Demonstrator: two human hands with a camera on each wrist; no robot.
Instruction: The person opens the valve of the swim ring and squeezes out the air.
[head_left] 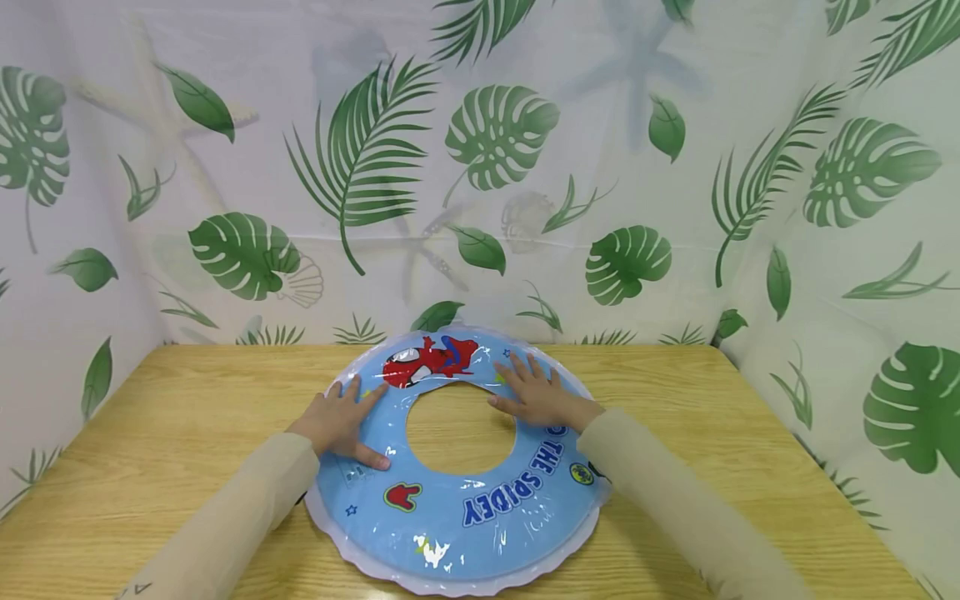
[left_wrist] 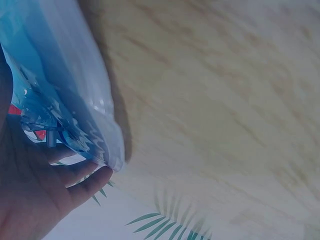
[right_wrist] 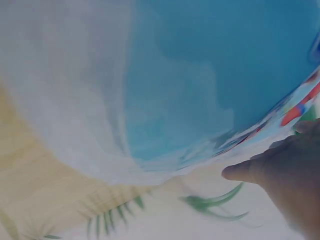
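An inflated blue swim ring point(head_left: 420, 533) with a white scalloped edge lies on the wooden table point(head_left: 660, 417). Printed on it are a red cartoon figure, a small red hand shape and lettering that includes "THE SPIDEY". My left hand point(head_left: 341, 421) rests on the ring's left side with fingers spread. On the upper right side lies my right hand point(head_left: 543, 396), its fingers also spread. In the left wrist view, a small clear valve point(left_wrist: 50, 137) shows on the ring near the left hand point(left_wrist: 40, 185). The right wrist view shows the right hand point(right_wrist: 280, 170) by the ring's curved side.
A white cloth backdrop point(head_left: 525, 275) with green leaf prints hangs behind the table and along both sides. Table surface shows through the ring's center hole and to the left and right of it.
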